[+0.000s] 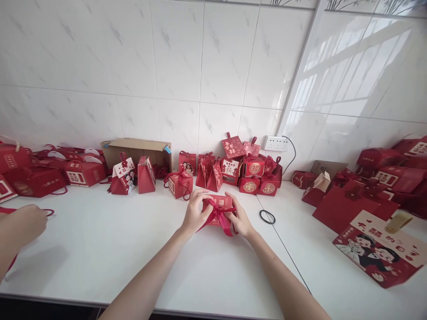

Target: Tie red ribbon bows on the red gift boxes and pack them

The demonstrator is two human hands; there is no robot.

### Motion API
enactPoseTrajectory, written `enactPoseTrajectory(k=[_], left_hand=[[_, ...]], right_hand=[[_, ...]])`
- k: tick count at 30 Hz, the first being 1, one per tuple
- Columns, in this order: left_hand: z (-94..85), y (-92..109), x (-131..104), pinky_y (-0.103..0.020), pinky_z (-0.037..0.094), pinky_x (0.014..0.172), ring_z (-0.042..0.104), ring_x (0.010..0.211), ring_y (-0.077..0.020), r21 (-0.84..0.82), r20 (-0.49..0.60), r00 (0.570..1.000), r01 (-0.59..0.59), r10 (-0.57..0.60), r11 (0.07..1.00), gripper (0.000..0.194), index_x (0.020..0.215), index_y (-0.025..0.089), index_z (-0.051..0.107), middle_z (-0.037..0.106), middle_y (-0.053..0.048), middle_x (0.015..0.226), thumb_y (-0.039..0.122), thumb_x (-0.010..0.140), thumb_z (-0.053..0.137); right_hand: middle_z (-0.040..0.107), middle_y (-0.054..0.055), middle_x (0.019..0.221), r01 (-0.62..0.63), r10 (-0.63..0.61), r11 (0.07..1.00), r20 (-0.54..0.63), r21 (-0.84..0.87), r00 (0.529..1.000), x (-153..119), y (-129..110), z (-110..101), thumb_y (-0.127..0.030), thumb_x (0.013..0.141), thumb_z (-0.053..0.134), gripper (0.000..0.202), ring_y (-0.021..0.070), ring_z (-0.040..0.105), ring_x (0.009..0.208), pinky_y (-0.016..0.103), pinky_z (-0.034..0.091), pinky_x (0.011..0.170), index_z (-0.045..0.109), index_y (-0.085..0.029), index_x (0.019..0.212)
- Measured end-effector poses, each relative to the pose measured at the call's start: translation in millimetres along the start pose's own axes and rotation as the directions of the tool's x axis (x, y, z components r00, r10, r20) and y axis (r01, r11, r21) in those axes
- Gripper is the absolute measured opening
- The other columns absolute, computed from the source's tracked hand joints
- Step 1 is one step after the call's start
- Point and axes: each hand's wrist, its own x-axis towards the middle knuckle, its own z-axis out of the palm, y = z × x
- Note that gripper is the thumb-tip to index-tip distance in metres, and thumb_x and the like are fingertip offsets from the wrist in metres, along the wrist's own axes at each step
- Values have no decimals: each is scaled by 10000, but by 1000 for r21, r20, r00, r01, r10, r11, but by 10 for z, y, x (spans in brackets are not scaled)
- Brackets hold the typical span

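A small red gift box [216,203] with a red ribbon bow [220,217] sits on the white table [140,258] in the middle of the view. My left hand [195,214] grips the box's left side, fingers on the ribbon. My right hand [238,216] holds the right side, fingers pinching the ribbon near the bow. Both forearms reach in from the bottom edge.
Several finished red boxes [253,171] stand in a row against the tiled wall, with a cardboard carton [136,149] behind. Flat red packaging [376,246] lies at right. A black ring [267,217] lies near my right hand. Another person's hand [23,224] is at far left.
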Motion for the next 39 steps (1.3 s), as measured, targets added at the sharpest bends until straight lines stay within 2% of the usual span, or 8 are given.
enactPoseTrajectory(k=[9,14,19,22,26,32,36,39], left_hand=[[13,-35,-19,-328,470,849,552,947,-168,48,-64,997,-38,41,998,115,819,207,524,533,-33,945,101,774,526],[-27,12,3,-367,451,877,545,958,-199,46,7,1000,27,-28,999,149,798,212,533,540,-46,949,89,719,503],[-59,26,27,-381,436,887,543,956,-213,32,-14,999,45,-45,998,78,767,213,537,554,-52,938,153,721,517],[-102,24,43,-420,413,907,507,1040,-257,-14,89,996,34,-33,999,28,677,212,543,568,-73,1058,207,704,536],[-142,17,63,-472,348,990,436,1162,-302,-139,211,966,183,-152,973,170,569,210,547,529,-51,1255,286,720,522],[-100,14,96,-438,466,875,469,1161,-312,-370,295,890,441,-347,817,279,557,195,620,494,-37,1333,390,738,535],[-65,-10,106,-418,500,838,468,1185,-319,-484,302,853,522,-426,703,300,545,192,620,525,-45,1303,441,708,588],[-54,-53,99,-422,474,908,500,1161,-305,-464,291,857,515,-425,720,348,545,194,633,542,-54,1283,486,728,584]], right_hand=[[449,125,1324,-47,47,998,9,32,999,0,-6,4,-550,802,512,658,277,486,1171,438,427,957,343,-204,1336],[437,123,1334,-54,53,997,7,51,999,7,-17,5,-537,804,521,642,274,472,1185,452,409,975,345,-217,1333],[435,122,1332,-57,57,995,10,83,998,9,-5,9,-491,805,527,629,265,470,1182,435,415,968,335,-211,1334],[435,112,1333,-74,73,993,10,97,997,10,-11,7,-453,808,523,599,258,472,1175,412,446,929,341,-216,1328],[470,104,1301,-83,82,992,9,100,997,14,-28,-3,-406,803,526,588,249,491,1148,401,461,899,340,-214,1326],[475,104,1294,-81,80,992,9,92,997,16,-33,-3,-381,803,519,577,245,495,1140,388,471,878,343,-209,1325],[482,106,1284,-74,74,993,3,90,997,22,-22,-5,-401,806,516,572,241,496,1140,383,467,887,347,-203,1315],[489,99,1281,-74,75,993,-6,86,997,26,-15,-12,-408,811,515,553,238,496,1146,379,465,892,357,-213,1304]])
